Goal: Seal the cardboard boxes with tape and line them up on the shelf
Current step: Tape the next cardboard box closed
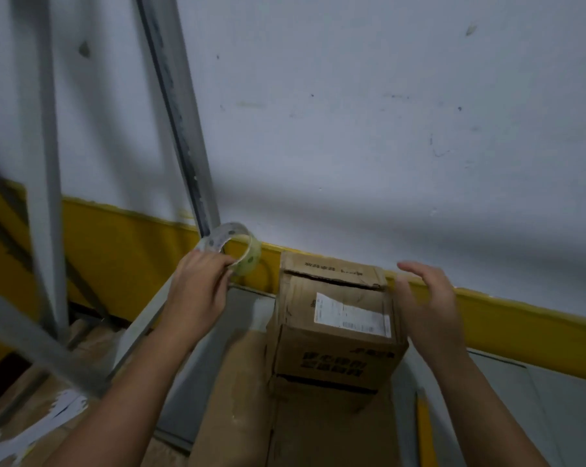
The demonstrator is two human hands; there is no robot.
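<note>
The left hand (197, 281) pinches the tape roll (232, 251). The cardboard box (335, 318) sits just right of it, its top flap a little open. The right hand (423, 298) is spread wide beside the box. Best to push the flap flat first, then pull tape across.

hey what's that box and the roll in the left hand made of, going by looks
The box looks like corrugated cardboard: matte brown, creased, with a torn-looking flap edge and a white paper label. The roll in the left hand seems to be clear plastic tape, glossy and see-through; its core is unclear.
</note>
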